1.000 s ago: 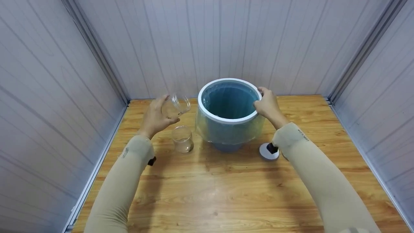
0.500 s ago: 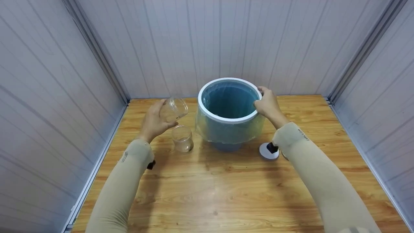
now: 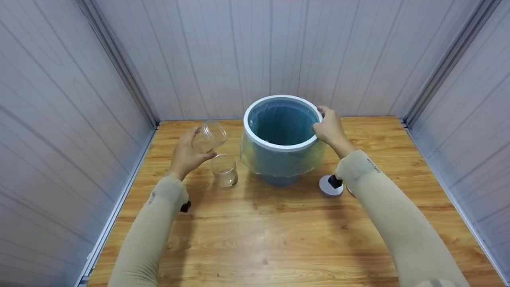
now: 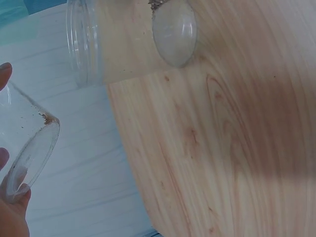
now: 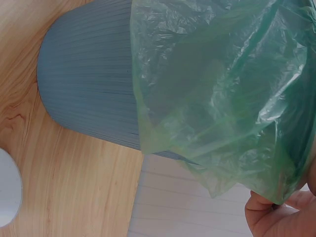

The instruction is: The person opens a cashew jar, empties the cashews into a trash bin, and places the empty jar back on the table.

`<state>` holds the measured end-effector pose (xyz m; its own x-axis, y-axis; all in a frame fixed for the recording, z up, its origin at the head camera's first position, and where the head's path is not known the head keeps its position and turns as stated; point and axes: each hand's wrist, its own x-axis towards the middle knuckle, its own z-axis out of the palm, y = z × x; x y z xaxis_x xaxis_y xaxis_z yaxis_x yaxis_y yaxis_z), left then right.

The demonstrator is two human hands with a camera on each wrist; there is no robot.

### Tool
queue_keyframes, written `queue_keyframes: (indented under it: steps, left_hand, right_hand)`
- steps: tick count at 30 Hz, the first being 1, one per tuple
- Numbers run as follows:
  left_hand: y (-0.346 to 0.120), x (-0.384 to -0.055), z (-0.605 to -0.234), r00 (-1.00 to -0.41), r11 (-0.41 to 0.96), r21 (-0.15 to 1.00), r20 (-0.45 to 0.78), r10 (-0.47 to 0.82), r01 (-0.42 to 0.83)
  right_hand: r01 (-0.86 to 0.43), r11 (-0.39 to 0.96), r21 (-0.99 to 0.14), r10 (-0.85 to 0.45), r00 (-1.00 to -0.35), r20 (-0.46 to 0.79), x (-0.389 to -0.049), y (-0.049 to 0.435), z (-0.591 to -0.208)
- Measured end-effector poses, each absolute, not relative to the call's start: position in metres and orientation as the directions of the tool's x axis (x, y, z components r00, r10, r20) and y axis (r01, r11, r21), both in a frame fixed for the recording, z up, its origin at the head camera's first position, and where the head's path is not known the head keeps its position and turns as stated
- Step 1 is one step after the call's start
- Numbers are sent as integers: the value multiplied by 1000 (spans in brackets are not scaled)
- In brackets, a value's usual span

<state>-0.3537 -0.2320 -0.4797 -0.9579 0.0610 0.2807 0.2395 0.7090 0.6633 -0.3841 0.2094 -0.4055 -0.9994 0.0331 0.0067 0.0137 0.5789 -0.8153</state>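
Note:
My left hand (image 3: 186,157) grips a clear jar (image 3: 208,138), raised above the table and tilted with its mouth toward the bin. Brown crumbs (image 4: 48,118) cling near the jar's base in the left wrist view. Below it, a second clear jar (image 3: 225,172) stands upright on the table, with dark bits (image 4: 157,4) at its bottom. At the centre is a blue-grey bin (image 5: 89,74) with a white rim (image 3: 275,146), lined with a translucent green bag (image 5: 212,89) folded over the outside. My right hand (image 3: 331,128) pinches the bin's right rim and the bag there.
A white round lid (image 3: 327,186) lies on the wooden table (image 3: 263,231) right of the bin, partly covered by the wrist camera. Another round edge (image 3: 350,192) peeps out beside the right sleeve. Panelled walls (image 3: 271,52) enclose the table behind and at both sides.
My left hand has drawn slightly left and down, taking the tilted jar a little farther from the bin. My right hand stays on the rim.

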Motion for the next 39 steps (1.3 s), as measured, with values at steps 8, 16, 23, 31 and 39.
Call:
queue_keyframes:
  steps: [8,16,23,31,39]
  left_hand:
    - [-237,-351,-492,-963,653,727,270,13,213]
    - [-242,-349,-497,-966,594,781,256,-27,191]
    - [-249,-345,-501,-977,570,811,205,-64,133]
    - [-252,-344,-512,-970,537,835,215,-116,121]
    - [-256,-339,-525,-978,459,888,116,-172,25]
  right_hand:
    - [-11,595,-803,36,-999,40,-386,207,-407]
    - [-1,603,-798,39,-999,31,-387,208,-406]
    - [10,602,-799,41,-999,18,-384,208,-407]
    - [4,602,-798,42,-999,26,-385,208,-407]
    - [6,598,-802,40,-999,22,-386,208,-408]
